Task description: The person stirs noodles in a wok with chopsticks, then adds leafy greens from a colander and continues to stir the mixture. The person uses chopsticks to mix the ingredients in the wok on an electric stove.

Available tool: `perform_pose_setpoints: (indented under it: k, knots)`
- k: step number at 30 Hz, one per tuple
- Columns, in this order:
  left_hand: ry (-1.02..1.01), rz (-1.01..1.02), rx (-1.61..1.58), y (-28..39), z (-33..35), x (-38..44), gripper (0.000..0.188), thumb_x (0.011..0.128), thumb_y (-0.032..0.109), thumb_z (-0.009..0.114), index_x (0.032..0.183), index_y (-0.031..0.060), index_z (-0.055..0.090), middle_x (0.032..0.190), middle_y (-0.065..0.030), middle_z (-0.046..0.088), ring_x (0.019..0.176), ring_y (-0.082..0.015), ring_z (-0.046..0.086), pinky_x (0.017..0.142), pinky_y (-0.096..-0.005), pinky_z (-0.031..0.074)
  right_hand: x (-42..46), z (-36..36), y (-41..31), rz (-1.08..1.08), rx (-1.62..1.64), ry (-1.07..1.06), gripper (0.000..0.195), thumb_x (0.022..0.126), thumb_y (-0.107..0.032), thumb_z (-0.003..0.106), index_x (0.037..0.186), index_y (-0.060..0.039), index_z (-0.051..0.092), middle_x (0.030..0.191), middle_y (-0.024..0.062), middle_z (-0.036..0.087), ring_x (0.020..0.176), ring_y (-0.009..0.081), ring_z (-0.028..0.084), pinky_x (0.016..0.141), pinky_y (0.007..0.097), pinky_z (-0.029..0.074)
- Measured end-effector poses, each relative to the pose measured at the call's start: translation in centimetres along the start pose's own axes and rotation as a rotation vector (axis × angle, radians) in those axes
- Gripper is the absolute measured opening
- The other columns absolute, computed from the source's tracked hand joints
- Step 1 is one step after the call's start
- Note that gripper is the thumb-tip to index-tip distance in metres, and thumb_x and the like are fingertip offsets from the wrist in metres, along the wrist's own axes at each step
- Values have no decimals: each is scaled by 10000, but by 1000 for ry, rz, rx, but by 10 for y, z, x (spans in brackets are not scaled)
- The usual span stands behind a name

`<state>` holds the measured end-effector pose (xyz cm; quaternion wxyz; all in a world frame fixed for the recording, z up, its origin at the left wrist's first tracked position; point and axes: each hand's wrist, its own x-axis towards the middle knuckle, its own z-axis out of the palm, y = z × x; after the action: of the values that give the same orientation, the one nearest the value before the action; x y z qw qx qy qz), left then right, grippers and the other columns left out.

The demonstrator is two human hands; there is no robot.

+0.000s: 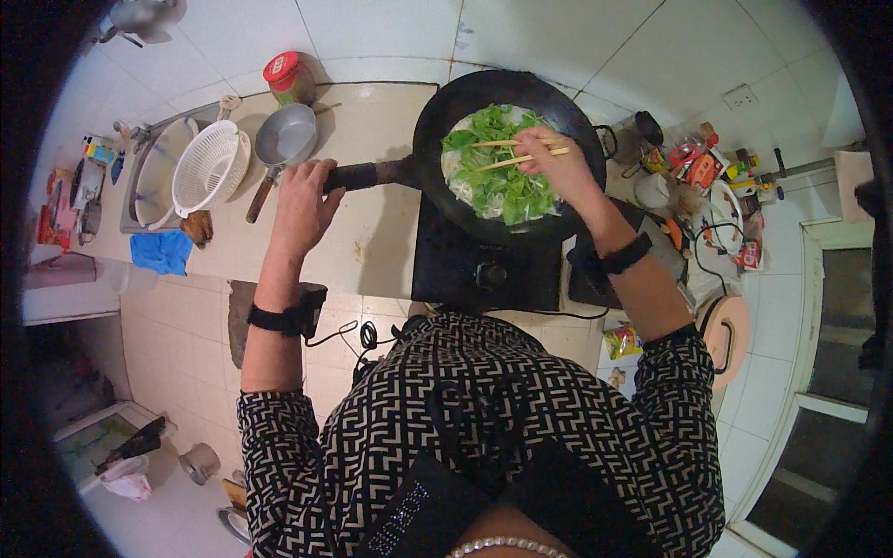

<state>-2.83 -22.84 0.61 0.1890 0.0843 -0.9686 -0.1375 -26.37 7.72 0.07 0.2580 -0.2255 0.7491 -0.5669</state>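
A black wok (506, 87) sits on the black stove (488, 268), holding leafy greens (516, 188) over pale noodle-like strands (453, 167). My left hand (307, 202) grips the end of the wok's handle (356, 176) from above. Over the right part of the wok, my right hand (554, 164) holds a pair of light chopsticks (506, 162), slightly spread, with their tips at the greens. Both wrists wear black straps. The fingers partly cover the rear ends of the chopsticks.
A small grey pan (286, 136) lies left of the wok, near a red-lidded jar (289, 78). Farther left, a white plastic colander (211, 169) rests by the sink (132, 209), above a blue cloth (162, 251). Packets and a white pot (656, 192) crowd the right counter.
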Motion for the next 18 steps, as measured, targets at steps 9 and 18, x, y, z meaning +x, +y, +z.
perform_pose_setpoints:
  k: [9,18]
  knots:
    - [-21,-29,-40,4,-4,2,377,744,107,686,1096,46,563,1027,-139,585,981,-340,507,875,-423,419,23,-18,29,79,-77,64,305,914,-280,551,1065,-20,600,825,47,640,644,112,609,562,256,497]
    - [-18,-54,-19,6,-4,-1,376,745,105,688,1094,39,565,1040,-143,585,989,-342,505,891,-418,410,24,-22,-13,-12,-219,288,305,910,-323,544,1029,-51,616,791,64,655,665,122,619,604,266,493]
